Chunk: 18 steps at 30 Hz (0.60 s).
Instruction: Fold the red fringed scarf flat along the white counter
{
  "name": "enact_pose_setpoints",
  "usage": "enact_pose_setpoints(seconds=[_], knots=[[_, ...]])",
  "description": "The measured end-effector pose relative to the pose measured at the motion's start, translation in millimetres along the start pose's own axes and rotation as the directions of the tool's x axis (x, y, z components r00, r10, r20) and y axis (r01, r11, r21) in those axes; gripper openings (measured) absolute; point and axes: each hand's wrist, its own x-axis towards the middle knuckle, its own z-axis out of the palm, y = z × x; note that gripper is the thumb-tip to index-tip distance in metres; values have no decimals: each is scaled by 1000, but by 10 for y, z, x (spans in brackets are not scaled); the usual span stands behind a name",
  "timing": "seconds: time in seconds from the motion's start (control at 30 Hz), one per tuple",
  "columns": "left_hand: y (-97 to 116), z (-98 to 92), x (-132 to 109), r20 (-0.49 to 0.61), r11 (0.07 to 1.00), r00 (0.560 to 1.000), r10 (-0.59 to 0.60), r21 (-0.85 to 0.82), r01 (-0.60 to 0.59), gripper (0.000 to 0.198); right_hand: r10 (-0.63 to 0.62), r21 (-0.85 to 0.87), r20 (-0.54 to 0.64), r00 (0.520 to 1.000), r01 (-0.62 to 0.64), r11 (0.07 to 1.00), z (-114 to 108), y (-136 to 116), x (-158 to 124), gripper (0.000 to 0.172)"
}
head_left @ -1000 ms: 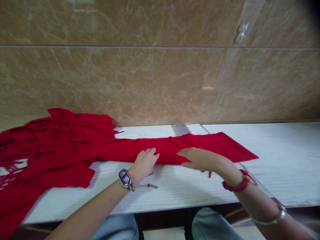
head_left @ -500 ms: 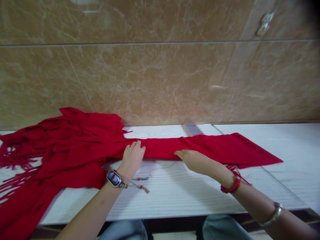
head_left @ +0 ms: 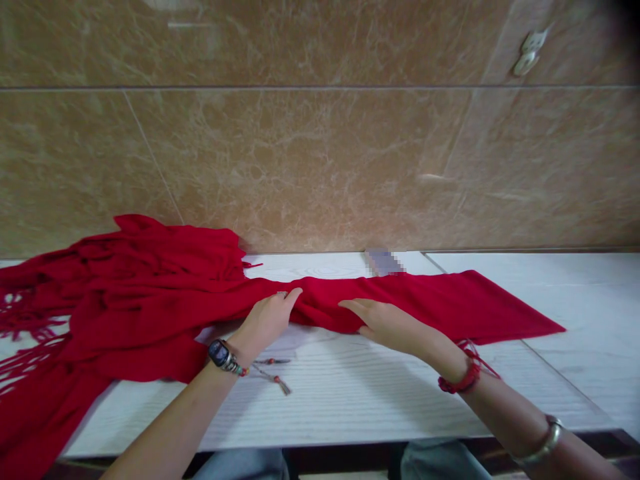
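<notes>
Broadly, a brown marbled wall (head_left: 320,167) rises behind the white tabletop (head_left: 350,400), and a long red scarf (head_left: 165,300) lies along the tabletop's far edge. It is heaped and fringed at the left end, where it spills over the near-left corner, and narrows to a flat strip toward the right. At the strip's middle, the left hand (head_left: 267,319) sets its fingertips against a raised fold, though whether its grip pinches the cloth cannot be told, while the right hand (head_left: 387,323) lies palm-down on the scarf's near edge, its grip spread flat with fingers together.
</notes>
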Motion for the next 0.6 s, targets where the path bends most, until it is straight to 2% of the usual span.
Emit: enact_pose_setpoints(seconds=[0.2,0.27,0.37,0.43,0.5,0.6], knots=[[-130,-3,33,-86,961,987,139,-230,-155,37,89,183,-49,995,-78,980,37,189,36,31],[-216,-35,26,-70,939,984,162,-296,-176,35,122,236,-75,990,-101,966,34,263,14,27],[-356,-96,-10,-24,924,989,146,-354,-145,34,65,266,17,998,-67,962,-43,304,-52,27],[-451,-134,-47,-70,946,994,85,-307,-102,33,-20,266,118,993,-12,964,-130,282,-92,31],[-540,-160,-97,-131,983,991,-19,-184,-6,33,-63,254,180,982,16,967,-216,232,-99,35],[-631,-167,-195,-89,991,987,-133,-26,131,37,-37,205,163,986,2,979,-287,123,-17,39]])
